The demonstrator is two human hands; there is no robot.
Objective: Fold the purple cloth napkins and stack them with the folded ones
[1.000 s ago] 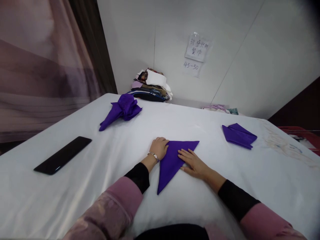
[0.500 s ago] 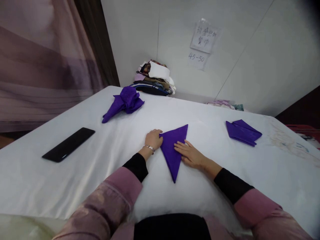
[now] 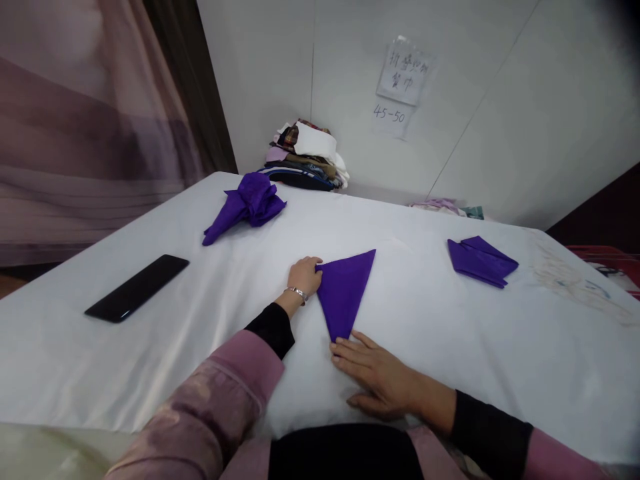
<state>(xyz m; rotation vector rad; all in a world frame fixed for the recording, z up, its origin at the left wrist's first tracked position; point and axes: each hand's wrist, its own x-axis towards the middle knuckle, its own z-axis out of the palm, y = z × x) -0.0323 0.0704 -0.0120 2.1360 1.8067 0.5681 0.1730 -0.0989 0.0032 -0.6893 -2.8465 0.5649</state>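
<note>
Cloth triangle [image 3: 345, 287] right of left hand [image 3: 305, 277], which pinches its corner; right hand [image 3: 377, 377], flat, touching near tip.

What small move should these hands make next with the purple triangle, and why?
Probably smooth the purple triangle at its near tip with the right hand: those fingertips cover the tip, while the left hand touches the left corner.

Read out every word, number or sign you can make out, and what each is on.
"45-50": lower paper on the wall.
"折叠", then two characters too blurred to be sure of: top line of the upper paper.
"餐巾", probably, slightly blurred: second line of that upper paper.
Purple triangular cloth and black slab: no text visible.
</note>
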